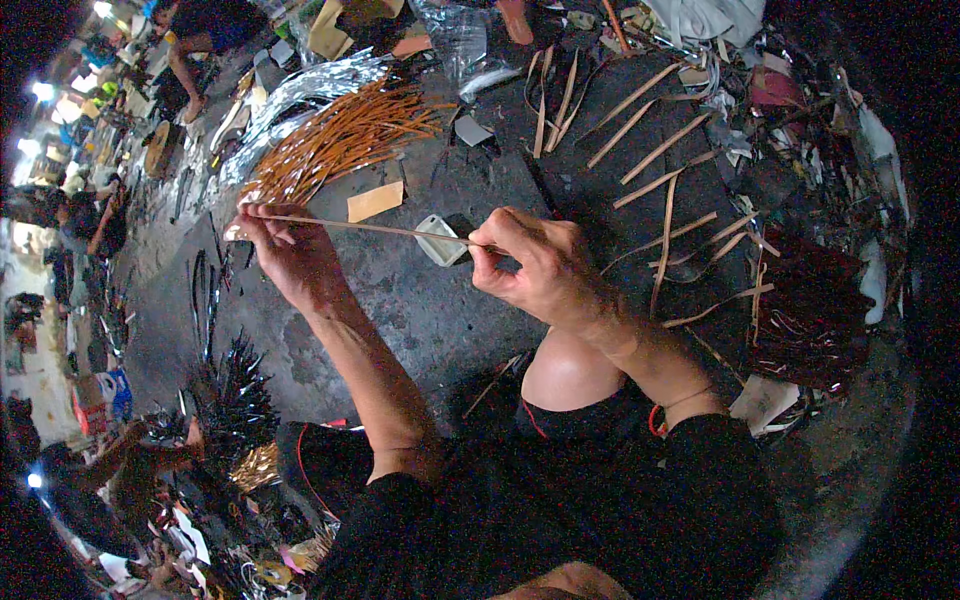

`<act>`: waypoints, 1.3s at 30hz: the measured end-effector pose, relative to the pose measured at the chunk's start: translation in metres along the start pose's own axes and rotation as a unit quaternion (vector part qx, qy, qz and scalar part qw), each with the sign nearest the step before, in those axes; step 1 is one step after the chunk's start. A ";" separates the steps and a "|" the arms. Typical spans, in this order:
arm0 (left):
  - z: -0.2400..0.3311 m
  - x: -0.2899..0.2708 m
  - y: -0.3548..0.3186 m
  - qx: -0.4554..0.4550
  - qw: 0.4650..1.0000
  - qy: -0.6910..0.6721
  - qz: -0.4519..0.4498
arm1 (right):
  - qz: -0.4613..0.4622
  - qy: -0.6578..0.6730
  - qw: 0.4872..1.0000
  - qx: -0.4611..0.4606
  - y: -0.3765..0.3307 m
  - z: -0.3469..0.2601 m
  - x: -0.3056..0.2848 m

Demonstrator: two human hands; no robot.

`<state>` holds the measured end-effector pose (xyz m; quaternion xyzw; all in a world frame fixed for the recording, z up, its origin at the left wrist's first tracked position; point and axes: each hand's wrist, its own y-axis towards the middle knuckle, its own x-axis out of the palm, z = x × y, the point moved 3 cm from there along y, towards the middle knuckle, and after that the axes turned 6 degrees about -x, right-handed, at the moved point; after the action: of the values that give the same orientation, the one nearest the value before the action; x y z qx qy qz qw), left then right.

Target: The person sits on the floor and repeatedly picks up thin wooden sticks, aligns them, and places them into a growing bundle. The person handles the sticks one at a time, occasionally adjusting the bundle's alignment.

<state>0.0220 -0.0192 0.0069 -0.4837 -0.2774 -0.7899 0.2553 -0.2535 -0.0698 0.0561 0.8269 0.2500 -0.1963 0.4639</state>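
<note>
A thin tan strip [370, 228] is stretched nearly level between my two hands. My left hand [288, 250] pinches its left end, close to the near end of a bundle of shiny orange-brown strips [350, 135]. With thumb and fingertips pressed together, my right hand [540, 262] grips the other end. Just beyond the strip, a small pale rectangular dish [441, 241] rests on the dark work surface [290, 340]. A flat tan rectangular piece [376, 202] lies between the dish and the orange-brown bundle.
Several loose tan strips [640, 172] lie spread at the right, beside a dark red bundle [810, 310]. Silver strips [310, 85] lie behind the orange-brown ones. A black bundle [235, 385] is at the lower left. Other people's arms [180, 80] show along the left side.
</note>
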 end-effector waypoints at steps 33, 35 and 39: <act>0.128 -0.159 0.085 -0.053 0.996 0.001 0.064 | -0.065 -0.017 0.997 0.027 -0.023 0.005 -0.022; 0.135 -0.168 0.087 -0.074 0.997 0.019 0.003 | -0.071 -0.010 0.997 0.021 -0.023 0.005 -0.024; 0.142 -0.181 0.077 -0.053 0.997 0.035 0.051 | -0.071 -0.003 0.997 0.043 -0.026 0.006 -0.025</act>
<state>0.2353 0.0474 -0.0882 -0.4821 -0.2010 -0.8061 0.2783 -0.2895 -0.0692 0.0494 0.8255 0.2980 -0.2419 0.4137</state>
